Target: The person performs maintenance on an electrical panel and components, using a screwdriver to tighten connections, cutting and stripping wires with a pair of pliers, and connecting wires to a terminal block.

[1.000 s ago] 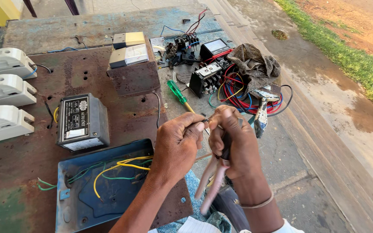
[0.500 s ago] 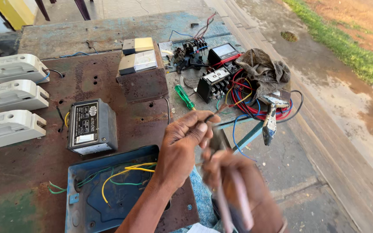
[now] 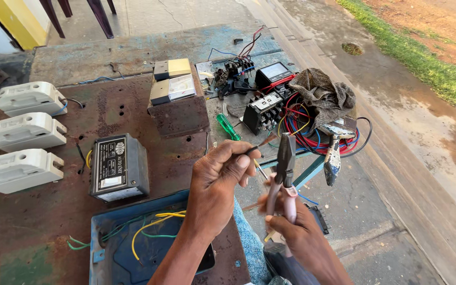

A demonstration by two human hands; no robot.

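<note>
My left hand (image 3: 220,182) pinches a thin wire (image 3: 264,143) whose bare strands stick out to the right of its fingertips. My right hand (image 3: 299,235) grips the pink handles of a pair of pliers (image 3: 284,163), held upright with the dark jaws pointing up, just right of the wire end. Both hands hover over the front edge of a rusty metal bench (image 3: 43,221). Whether the jaws touch the wire I cannot tell.
A blue metal box (image 3: 106,253) with yellow and green wires lies below my left arm. A grey control unit (image 3: 118,166), three white switch housings (image 3: 25,132), a green screwdriver (image 3: 228,127), a black contactor (image 3: 262,108), coiled wires, a rag (image 3: 323,95) and a hammer (image 3: 333,155) lie around.
My right hand dropped away from the left, then raised the pliers upright beside the wire end. The left hand kept pinching the wire. The camera tilted slightly.
</note>
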